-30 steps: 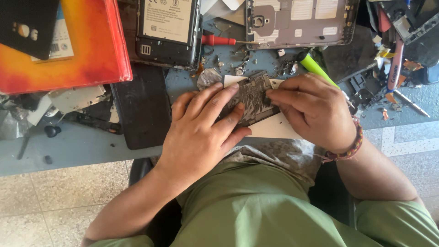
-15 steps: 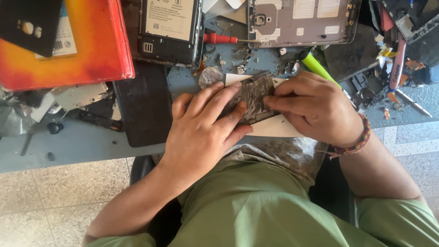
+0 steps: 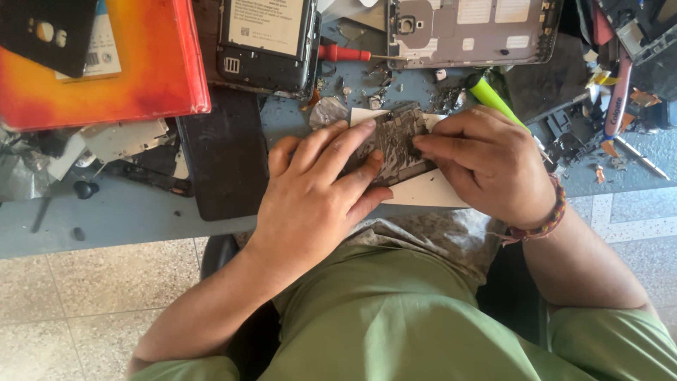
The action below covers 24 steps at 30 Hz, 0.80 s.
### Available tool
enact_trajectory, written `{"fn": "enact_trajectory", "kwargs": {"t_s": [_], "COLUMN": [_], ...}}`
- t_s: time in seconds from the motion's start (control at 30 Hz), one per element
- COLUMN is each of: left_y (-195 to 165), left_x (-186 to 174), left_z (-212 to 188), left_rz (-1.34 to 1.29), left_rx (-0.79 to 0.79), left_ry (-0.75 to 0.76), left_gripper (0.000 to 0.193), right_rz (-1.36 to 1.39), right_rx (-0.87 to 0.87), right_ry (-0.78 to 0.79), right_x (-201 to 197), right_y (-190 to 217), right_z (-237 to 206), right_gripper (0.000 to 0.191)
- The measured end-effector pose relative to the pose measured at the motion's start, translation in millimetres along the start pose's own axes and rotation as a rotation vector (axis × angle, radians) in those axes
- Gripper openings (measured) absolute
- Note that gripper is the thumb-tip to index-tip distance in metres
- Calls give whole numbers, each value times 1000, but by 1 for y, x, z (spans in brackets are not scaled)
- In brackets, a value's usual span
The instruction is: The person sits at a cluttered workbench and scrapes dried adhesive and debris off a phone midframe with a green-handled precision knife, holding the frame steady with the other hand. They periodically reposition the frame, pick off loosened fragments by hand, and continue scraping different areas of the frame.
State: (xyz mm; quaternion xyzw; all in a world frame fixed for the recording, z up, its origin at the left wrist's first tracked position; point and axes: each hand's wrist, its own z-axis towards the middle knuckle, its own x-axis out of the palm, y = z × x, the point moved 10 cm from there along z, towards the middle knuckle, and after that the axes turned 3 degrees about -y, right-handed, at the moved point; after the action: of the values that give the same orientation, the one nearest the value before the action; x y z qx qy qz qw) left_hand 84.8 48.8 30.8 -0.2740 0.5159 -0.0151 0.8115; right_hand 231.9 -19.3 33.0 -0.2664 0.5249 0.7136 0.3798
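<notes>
We press our left hand [image 3: 317, 190] flat on the dark panel [image 3: 395, 144], fingers spread along its length, thumb tucked under the near edge. Our right hand [image 3: 486, 162] pinches the panel's right edge between thumb and forefinger; the other fingers curl in. The panel lies on a white sheet [image 3: 430, 190] at the near edge of the counter [image 3: 127, 212], just in front of our body.

To work this step well, we judge that the left hand should keep steady, even pressure so the panel does not slide on the sheet, while the right hand works slowly at the edge; the surface looks cracked and may shed fragments.

Around the hands lie a black slab [image 3: 222, 152] to the left, a red-handled screwdriver [image 3: 345, 53] and an open phone [image 3: 264, 39] beyond, a grey back frame [image 3: 469, 32], and a green tool [image 3: 493, 99].
</notes>
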Motion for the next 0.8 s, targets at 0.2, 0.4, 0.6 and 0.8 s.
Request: {"fn": "enact_trajectory", "kwargs": {"t_s": [0.2, 0.4, 0.6, 0.8], "left_y": [-1, -1, 0, 0], "left_x": [-1, 0, -1, -2], "left_z": [-1, -1, -1, -3], "left_rz": [4, 13, -3, -22], "left_rx": [2, 3, 15, 23], "left_ry": [-15, -11, -15, -7], "left_gripper": [38, 37, 37, 42], "right_rz": [16, 23, 192, 82], "right_rx": [-37, -97, 60, 172], "right_ry": [35, 91, 22, -127], "right_x": [1, 3, -2, -16], "right_y": [5, 10, -10, -20], "right_z": [4, 4, -2, -16], "right_gripper": [31, 31, 20, 19]}}
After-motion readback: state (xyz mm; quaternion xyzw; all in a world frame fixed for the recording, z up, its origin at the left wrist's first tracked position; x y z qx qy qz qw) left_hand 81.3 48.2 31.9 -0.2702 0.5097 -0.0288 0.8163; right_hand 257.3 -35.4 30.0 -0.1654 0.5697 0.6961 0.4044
